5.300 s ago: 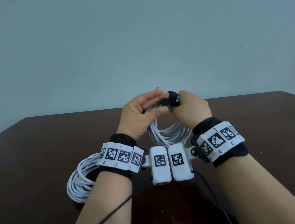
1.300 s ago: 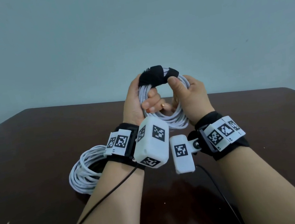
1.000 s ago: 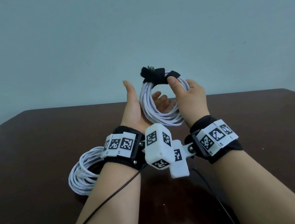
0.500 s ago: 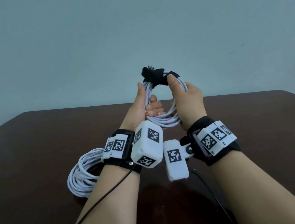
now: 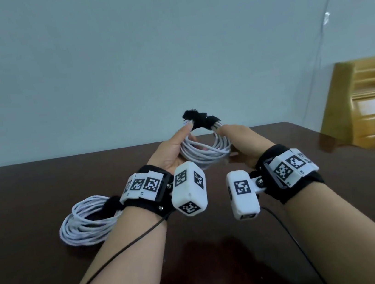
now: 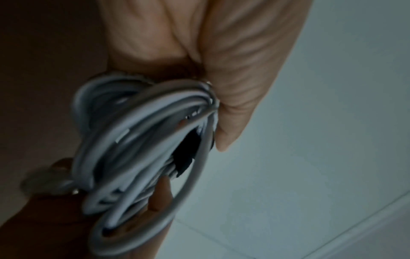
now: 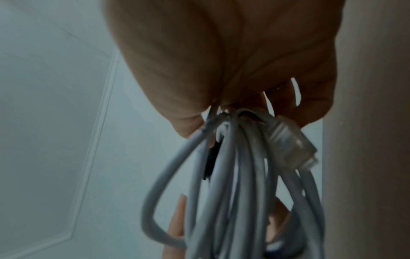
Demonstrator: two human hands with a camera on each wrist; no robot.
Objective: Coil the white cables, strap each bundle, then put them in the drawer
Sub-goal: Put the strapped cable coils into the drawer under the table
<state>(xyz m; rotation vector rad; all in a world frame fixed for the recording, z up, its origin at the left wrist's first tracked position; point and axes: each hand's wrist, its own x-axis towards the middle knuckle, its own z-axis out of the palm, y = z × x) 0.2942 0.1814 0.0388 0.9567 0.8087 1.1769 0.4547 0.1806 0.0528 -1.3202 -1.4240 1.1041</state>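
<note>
While both hands are raised above the dark tabletop (image 5: 291,235), the head view shows a coiled white cable (image 5: 203,152) held between them, clear of the surface. The left hand (image 5: 171,152) takes the coil's left side, thumb stretched up along it toward the black strap (image 5: 199,119) that wraps the top of the coil. The right hand (image 5: 242,142) holds the right side, its thumb reaching up next to the strap. A second coil of white cable (image 5: 84,222) lies flat on the tabletop, just beside the left wrist, with a dark band on it (partly hidden by the wristband). Some wooden furniture (image 5: 366,102) stands at the far right.

From the left wrist view, the picture is blurred. The left hand (image 6: 199,52) has its grip closed around the coiled white cable (image 6: 133,149), the loops running out from under the palm, and a small part of the black strap (image 6: 186,154) shows through the loops.

From the right wrist view, the right hand (image 7: 233,61) has its grip closed on the gathered loops of the coiled white cable (image 7: 221,201), which hang away from the palm. A clear plastic connector (image 7: 290,145) lies against the loops near the fingers, and a thin piece of the black strap (image 7: 209,163) is visible between two strands.
</note>
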